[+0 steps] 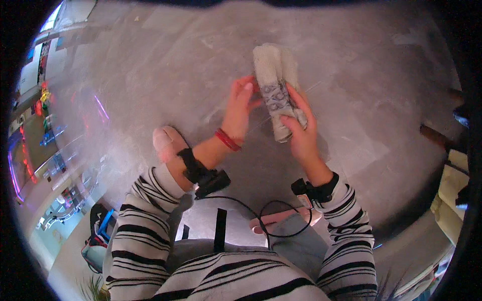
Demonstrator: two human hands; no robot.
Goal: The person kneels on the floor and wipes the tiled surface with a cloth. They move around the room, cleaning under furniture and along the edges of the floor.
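A folded bundle of cream fabric [268,66] with a grey patterned band across its middle is held up in front of me, above the floor. It looks like a towel or a knitted piece, lying in long lengthwise folds. My right hand [303,129] grips its lower right side, the thumb in front and the fingers along the right edge. Beside its left edge is my left hand [241,99], slightly blurred, with fingers bent and apart. Its fingertips are at the fabric's edge; whether they touch it is hard to tell. A red bracelet [227,139] circles my left wrist.
Black straps with devices sit on my left forearm [203,175] and right wrist [320,190], with a black cable [241,201] looping between them. Below is a grey floor [180,75]. A bag [96,250] is at lower left, cream upholstered furniture [452,192] at right.
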